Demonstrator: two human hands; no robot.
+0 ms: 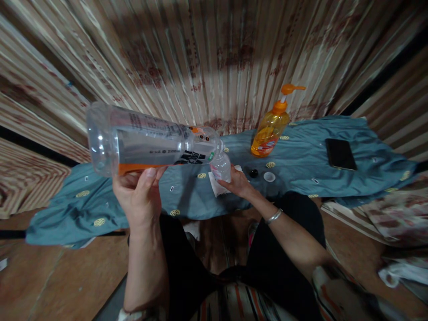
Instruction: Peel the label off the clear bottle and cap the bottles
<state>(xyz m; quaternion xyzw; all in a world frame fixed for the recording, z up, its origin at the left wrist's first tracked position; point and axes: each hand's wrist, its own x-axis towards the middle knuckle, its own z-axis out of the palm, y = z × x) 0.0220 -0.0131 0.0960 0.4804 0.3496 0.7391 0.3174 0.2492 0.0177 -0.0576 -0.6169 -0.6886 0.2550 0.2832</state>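
Observation:
My left hand [142, 191] is closed around the underside of a large clear plastic bottle [150, 138], which lies nearly sideways in the air, its base to the left. The neck of the large bottle points right and down, at the top of a small clear bottle [221, 169]; whether the two mouths touch I cannot tell. Wrapped round the small bottle from the right is my right hand [236, 182], with a silver bangle on its wrist. Beneath the small bottle is a folded white tissue [217, 189]. Whether liquid is flowing between the bottles does not show clearly.
A pump bottle of orange liquid [267, 136] stands behind to the right. A black cap [253, 173] and a white cap [269, 177] lie on the teal cloth [294, 169]. Farther right rests a black phone [341, 154]. Patterned curtains [227, 67] hang close behind.

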